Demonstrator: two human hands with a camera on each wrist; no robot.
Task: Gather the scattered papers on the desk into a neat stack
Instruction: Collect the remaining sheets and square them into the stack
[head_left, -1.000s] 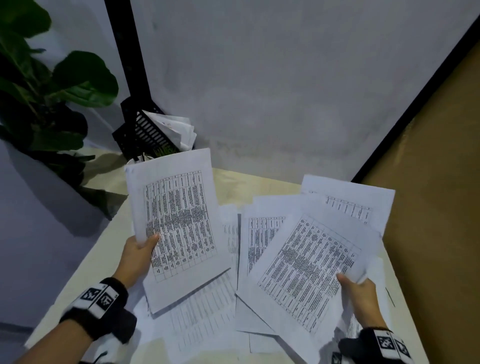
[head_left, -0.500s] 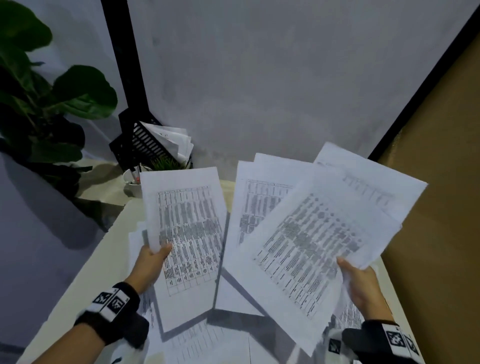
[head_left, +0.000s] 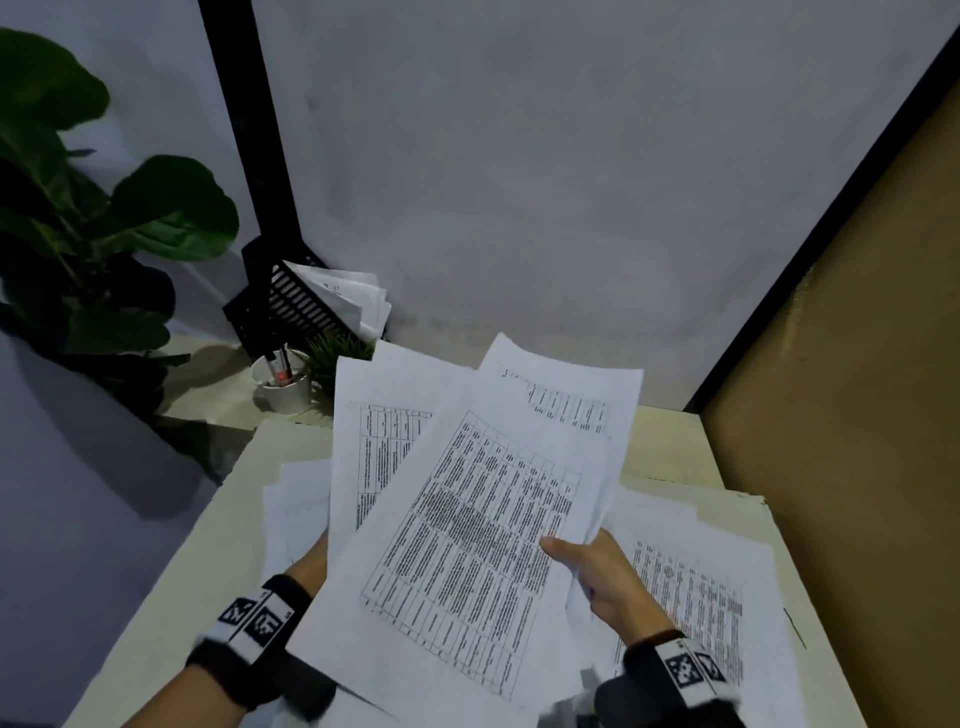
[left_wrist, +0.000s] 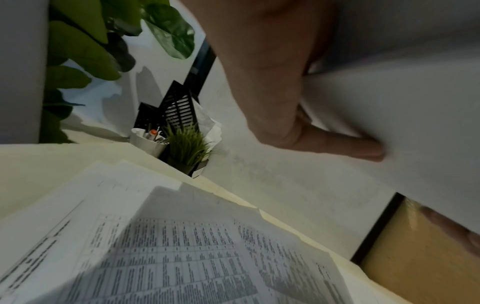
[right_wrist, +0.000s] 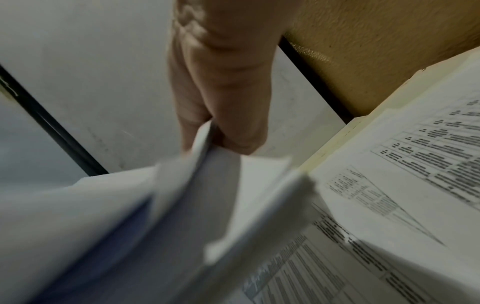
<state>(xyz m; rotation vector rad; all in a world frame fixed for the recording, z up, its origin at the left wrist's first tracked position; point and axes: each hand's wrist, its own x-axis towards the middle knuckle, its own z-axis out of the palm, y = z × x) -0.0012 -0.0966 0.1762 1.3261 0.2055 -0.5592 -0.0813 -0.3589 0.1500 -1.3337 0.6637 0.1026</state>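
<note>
Both hands hold a fan of printed table sheets (head_left: 467, 525) in the air over the cream desk (head_left: 670, 441). My right hand (head_left: 582, 561) pinches the right edge of the top sheets, thumb on top; the right wrist view shows its fingers (right_wrist: 233, 131) clamped on the blurred bundle (right_wrist: 130, 226). My left hand (head_left: 311, 564) is mostly hidden behind the sheets. In the left wrist view its thumb (left_wrist: 358, 150) presses on a white sheet (left_wrist: 402, 102). More printed papers lie flat on the desk at the right (head_left: 691, 597) and left (head_left: 296, 499).
At the desk's far left corner stand a black slotted file tray with papers (head_left: 301, 306), a white cup of pens (head_left: 283, 389) and a small grass plant (head_left: 337, 353). A large leafy plant (head_left: 104, 234) fills the left. A brown panel (head_left: 857, 415) borders the right.
The right hand's sheets rose off the desk and swung left. They now overlap the left hand's sheet in the middle, covering most of the left hand.
</note>
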